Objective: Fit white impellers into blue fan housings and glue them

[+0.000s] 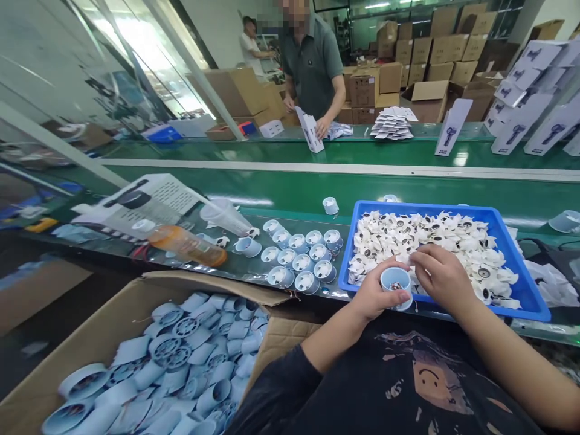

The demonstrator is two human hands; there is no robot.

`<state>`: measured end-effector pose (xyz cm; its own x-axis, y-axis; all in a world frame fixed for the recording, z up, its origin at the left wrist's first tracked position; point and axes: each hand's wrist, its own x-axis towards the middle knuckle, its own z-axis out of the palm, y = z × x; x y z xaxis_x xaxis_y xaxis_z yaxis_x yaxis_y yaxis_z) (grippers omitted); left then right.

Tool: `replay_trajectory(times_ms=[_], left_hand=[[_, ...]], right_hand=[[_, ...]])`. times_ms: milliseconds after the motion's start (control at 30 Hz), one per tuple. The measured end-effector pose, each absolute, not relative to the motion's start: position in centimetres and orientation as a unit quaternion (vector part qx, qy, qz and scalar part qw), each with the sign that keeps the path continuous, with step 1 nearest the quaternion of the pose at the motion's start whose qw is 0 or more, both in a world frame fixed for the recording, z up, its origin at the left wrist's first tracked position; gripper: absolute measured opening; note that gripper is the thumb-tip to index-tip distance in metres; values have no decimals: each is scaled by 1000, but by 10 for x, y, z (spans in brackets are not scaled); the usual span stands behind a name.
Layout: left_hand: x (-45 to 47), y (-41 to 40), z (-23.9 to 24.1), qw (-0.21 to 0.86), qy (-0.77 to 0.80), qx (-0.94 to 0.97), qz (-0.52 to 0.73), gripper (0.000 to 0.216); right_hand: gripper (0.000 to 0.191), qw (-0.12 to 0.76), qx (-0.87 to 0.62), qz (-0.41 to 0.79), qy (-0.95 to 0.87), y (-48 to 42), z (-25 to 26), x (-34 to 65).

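Light-blue cup, gripped by fingers of the left hand, mouth upward, at the near edge of a blue tray heaped with white parts. Right hand alongside, fingers bent; cannot tell whether pinching anything. Leftward, similar cups grouped on a green table; nearer, a cardboard box of blue housings. Across the table, a person holding a white carton.

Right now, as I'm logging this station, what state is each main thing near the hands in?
Light-blue cup: held, open end up.
Left hand: closed around that cup.
Right hand: fingers bent, contents unclear.
Blue tray: heaped with white parts.
Cluster of cups: standing, open ends up.
Cardboard box: open, filled with light-blue housings.
Orange bottle: lying on its side.
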<state>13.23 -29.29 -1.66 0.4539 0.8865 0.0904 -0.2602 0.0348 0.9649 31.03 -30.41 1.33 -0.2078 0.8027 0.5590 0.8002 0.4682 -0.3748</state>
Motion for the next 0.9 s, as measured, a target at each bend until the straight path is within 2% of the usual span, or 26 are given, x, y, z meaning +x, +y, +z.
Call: replay_trajectory(times_ms=[200, 333, 500, 667, 767, 900], left_hand=[[119, -303, -10, 516, 357, 680, 381, 64], [118, -310, -4, 465, 355, 746, 319, 64], [115, -312, -4, 479, 303, 759, 319, 64], [100, -303, -2, 537, 277, 683, 411, 59], [98, -300, 6, 427, 336, 748, 381, 59], [107, -304, 16, 277, 332, 831, 349, 58]], right_hand=[[22, 360, -497, 80, -786, -301, 22, 308], [21, 359, -527, 116, -762, -304, 24, 307], [29, 372, -566, 177, -714, -314, 22, 310], [49, 405, -537, 385, -632, -322, 16, 323], [51, 407, -506, 471, -597, -327, 16, 326], [39, 417, -483, 483, -600, -334, 28, 321]])
